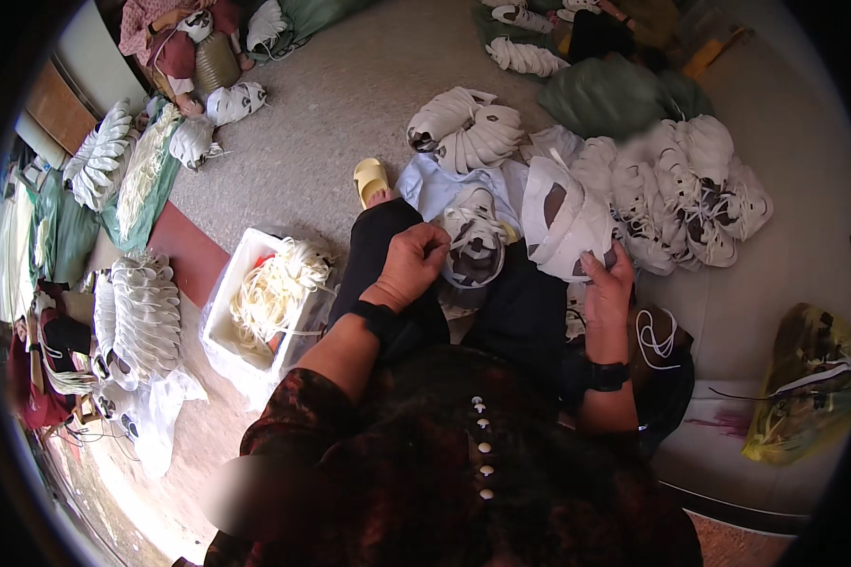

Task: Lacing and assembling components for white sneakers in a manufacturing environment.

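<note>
Between my knees, on a pale blue cloth (424, 185), rests a white and grey shoe upper (474, 236) with laces across its front. My left hand (414, 262) is closed at its left side, fingers curled into a pinch; whatever they hold, if anything, is too small to make out. Off to the right, my right hand (608, 280) grips a second shoe upper (565, 219), flat and white with dark grey patches. Its thumb lies on the near edge, while the other fingers are partly hidden.
By my left leg stands a white foam box (219, 326) full of cream laces (279, 293). White shoe uppers (667, 194) are heaped at right, with a bundle (465, 130) ahead. A yellow bag (808, 387) lies far right. Another person (175, 42) sits at the far left.
</note>
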`<state>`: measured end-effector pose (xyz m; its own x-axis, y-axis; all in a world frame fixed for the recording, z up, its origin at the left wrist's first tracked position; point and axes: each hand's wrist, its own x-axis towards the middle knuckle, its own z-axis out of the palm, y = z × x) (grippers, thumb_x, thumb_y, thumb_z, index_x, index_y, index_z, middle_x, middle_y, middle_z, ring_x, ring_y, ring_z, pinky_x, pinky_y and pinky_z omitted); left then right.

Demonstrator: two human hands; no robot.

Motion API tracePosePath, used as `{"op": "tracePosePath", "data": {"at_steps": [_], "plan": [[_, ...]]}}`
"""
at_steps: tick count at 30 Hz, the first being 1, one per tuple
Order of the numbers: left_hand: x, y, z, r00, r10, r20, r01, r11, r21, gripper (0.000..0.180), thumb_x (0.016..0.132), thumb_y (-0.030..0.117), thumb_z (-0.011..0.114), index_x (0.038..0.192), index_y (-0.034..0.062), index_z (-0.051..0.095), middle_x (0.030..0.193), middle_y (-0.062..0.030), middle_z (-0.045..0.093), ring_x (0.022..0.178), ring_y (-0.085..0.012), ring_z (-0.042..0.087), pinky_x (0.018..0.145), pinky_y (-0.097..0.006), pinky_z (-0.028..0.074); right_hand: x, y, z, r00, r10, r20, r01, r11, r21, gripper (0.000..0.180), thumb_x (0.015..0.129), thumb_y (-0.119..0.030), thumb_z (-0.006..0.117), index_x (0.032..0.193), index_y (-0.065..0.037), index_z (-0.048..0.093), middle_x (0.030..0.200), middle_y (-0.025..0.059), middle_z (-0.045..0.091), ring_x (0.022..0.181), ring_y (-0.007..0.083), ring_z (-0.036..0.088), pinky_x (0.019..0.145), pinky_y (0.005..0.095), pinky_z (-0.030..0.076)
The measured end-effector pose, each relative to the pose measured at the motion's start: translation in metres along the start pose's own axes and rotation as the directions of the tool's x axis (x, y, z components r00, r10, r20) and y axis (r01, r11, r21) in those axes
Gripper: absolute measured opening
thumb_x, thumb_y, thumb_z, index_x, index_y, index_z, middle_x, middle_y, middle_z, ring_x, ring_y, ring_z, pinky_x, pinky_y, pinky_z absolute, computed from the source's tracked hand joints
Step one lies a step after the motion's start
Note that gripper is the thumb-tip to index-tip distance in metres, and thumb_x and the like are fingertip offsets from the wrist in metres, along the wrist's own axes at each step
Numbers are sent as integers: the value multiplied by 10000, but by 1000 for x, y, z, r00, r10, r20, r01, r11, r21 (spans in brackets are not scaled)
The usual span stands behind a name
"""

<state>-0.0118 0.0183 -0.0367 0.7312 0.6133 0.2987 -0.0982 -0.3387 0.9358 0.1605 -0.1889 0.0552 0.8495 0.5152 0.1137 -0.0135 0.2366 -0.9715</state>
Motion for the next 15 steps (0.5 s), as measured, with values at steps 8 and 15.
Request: {"op": "tracePosePath", "data": {"at_steps": [8,15], "plan": [[2,7,51,799,331,501,-583,630,514,337,591,47,667,919,43,589,949,-117,576,912,-293,551,793,-372,463,-15,5,-27,997,-61,-54,60,998,-11,469,674,40,689,1109,44,514,1003,62,595,890,128,559,827,253,432],[13,3,28,946,33,323,-97,978,185,326,629,20,704,930,51,582,844,-94,587,807,-245,587,738,-307,465,-24,6,-41,996,-48,-70,51,997,55,440,678,-4,699,1082,33,530,972,56,609,862,121,575,797,257,448]]}}
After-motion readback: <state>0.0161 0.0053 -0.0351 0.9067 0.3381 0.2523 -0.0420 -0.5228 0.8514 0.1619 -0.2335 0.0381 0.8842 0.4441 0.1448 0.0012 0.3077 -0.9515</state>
